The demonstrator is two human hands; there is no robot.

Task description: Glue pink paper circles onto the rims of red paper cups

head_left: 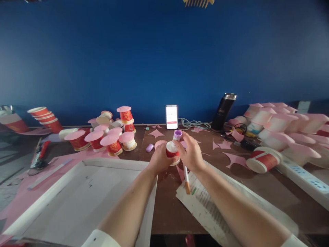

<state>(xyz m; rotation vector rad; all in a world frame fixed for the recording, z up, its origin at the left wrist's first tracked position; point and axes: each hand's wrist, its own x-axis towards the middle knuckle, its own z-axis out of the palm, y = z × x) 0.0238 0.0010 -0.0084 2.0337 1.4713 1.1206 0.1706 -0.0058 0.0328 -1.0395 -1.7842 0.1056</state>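
My left hand [161,158] is wrapped round a red and white paper cup [169,154] above the table. A glue stick [177,134] with a purple end is pinched in my right hand [191,150]. Its purple end points up, and its lower end is over the cup's white top; whether they touch I cannot tell. To the left lies a purple cap [149,148], and a pink paper disc [160,143] is partly behind my left hand. Below my right hand is a brush-like stick [186,181] with an orange-brown end.
Red cups topped with pink discs [110,140] cluster at the left; many more cups [280,127] are stacked at the right. A lit phone [172,117], black flask [224,111], power strip [303,175], pink scraps [236,159], white tray [84,164] and printed sheet [210,202] surround my hands.
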